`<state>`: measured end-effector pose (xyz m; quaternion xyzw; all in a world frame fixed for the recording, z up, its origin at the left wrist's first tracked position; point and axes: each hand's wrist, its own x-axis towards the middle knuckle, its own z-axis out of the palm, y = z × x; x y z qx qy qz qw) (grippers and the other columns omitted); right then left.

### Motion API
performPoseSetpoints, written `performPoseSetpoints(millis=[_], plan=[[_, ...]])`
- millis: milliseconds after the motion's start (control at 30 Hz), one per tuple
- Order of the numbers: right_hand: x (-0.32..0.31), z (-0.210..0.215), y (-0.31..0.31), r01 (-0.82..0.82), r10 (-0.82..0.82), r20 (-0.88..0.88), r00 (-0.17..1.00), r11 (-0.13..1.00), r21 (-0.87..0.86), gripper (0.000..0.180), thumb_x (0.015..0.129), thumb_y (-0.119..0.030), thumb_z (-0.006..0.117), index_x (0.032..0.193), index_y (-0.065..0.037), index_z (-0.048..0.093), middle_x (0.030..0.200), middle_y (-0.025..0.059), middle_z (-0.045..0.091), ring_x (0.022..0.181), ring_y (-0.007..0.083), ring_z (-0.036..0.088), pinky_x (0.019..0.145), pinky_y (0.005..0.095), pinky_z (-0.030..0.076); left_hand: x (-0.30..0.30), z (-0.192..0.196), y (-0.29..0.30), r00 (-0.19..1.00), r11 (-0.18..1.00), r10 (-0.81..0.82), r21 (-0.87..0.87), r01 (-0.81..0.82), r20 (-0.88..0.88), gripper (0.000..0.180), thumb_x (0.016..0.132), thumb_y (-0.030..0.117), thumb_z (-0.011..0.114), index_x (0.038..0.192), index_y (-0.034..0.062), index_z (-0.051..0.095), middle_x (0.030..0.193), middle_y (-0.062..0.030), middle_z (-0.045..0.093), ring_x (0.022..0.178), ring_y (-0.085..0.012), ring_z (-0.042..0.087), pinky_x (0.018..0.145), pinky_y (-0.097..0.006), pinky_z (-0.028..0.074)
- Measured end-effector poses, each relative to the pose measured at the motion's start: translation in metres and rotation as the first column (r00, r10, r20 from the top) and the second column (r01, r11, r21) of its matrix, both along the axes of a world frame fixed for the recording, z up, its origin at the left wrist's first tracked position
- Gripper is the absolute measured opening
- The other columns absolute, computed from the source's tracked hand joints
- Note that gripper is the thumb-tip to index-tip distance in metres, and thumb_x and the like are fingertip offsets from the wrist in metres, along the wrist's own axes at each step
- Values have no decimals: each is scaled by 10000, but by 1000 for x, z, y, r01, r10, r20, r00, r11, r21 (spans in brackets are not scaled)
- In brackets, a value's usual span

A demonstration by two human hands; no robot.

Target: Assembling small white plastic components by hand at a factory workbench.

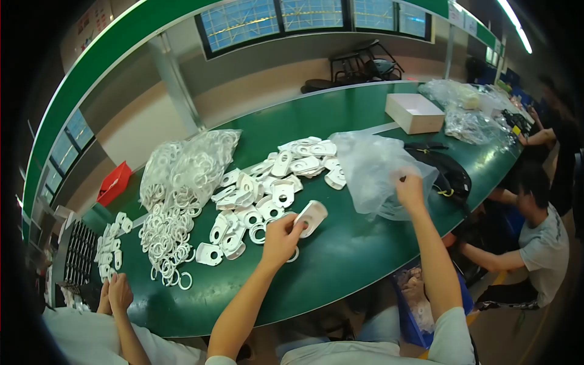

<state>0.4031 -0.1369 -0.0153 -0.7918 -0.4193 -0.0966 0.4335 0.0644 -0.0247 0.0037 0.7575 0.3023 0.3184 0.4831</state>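
Currently in the left hand: a white housing [312, 219], an oblong piece with a rounded recess, pinched between thumb and fingers; the left hand [281, 241] is closed on its near end and holds it tilted above the desk [340, 267].
Right hand: well apart from the left, the right hand [409, 187] is over the translucent bag [372, 167], touching or just above it; blur hides whether its fingers grip the film.
Crumpled film: the translucent bag lies spread on the desk, just right of the heap of white parts [283, 164].
White heap: similar pieces lie loosely piled beyond the left hand, many showing a round hole.
Rings: a spill of white rings [163, 236] lies left of the heap, below the mouth of a clear bag [210, 159] filled with more rings.
Near the left wrist: a single ring [294, 255] lies partly hidden by the hand.
Far right of the desk: an open white box [416, 114], a black bag [447, 176] beside the translucent one, and a jumble of clear packaging [468, 100].
Far left: a red tray [114, 184] and a row of small white pieces [109, 248].
Neighbours: a co-worker's hands [115, 293], brought together, are at the left edge; a person in a light shirt [544, 240] sits at the right.
Below the desk: a blue crate [420, 304] holds bagged items.
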Motion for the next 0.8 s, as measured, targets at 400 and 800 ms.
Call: performPoseSetpoints(millis=[400, 800], plan=[[-140, 24, -70, -55, 483, -726, 490, 848, 527, 191, 813, 26, 607, 996, 80, 621, 869, 107, 660, 746, 141, 634, 699, 237, 501, -22, -14, -29, 948, 861, -245, -404, 309, 203, 263, 934, 138, 507, 1120, -39, 564, 853, -80, 652, 669, -171, 651, 556, -232, 504], [-228, 25, -24, -475, 560, -410, 720, 828, 298, 246, 730, -51, 687, 970, -1, 676, 988, 111, 639, 908, 196, 612, 808, 288, 469, -31, -1, -33, 888, 805, -415, -375, 460, 196, 359, 924, 155, 526, 1250, 6, 530, 917, -8, 618, 709, -50, 526, 604, -202, 446]])
